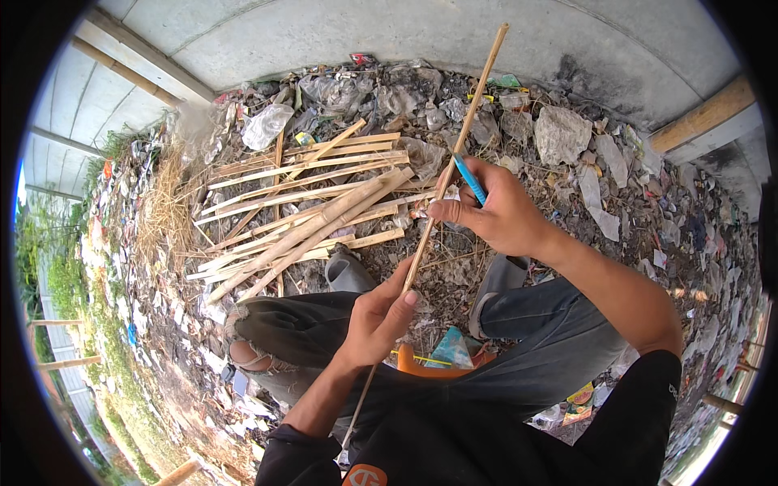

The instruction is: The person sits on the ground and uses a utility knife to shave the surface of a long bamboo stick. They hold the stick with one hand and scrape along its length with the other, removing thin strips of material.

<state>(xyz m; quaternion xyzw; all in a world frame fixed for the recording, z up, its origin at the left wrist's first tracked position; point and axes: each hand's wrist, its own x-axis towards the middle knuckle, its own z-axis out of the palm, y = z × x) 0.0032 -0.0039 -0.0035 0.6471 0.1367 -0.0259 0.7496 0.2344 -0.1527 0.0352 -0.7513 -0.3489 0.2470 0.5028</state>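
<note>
A long, thin bamboo strip (478, 89) runs slantwise across my lap, its upper end toward the wall and its lower end by my left forearm. My left hand (379, 320) is closed round its lower part, the thumb lying along it. Higher up, my right hand (498, 209) grips a slim blue pen-like tool (470, 180) with a ridged end. The tool's upper end lies against the strip, and my right thumb presses on the strip below. Whether the tool is a pen or a blade handle I cannot tell.
Split bamboo strips (304, 194) lie in a loose pile ahead to the left. Litter and a grey rock (562, 135) cover the ground before a concrete wall (373, 36). Between my legs are an orange curved object (438, 370) and a teal wrapper (452, 348).
</note>
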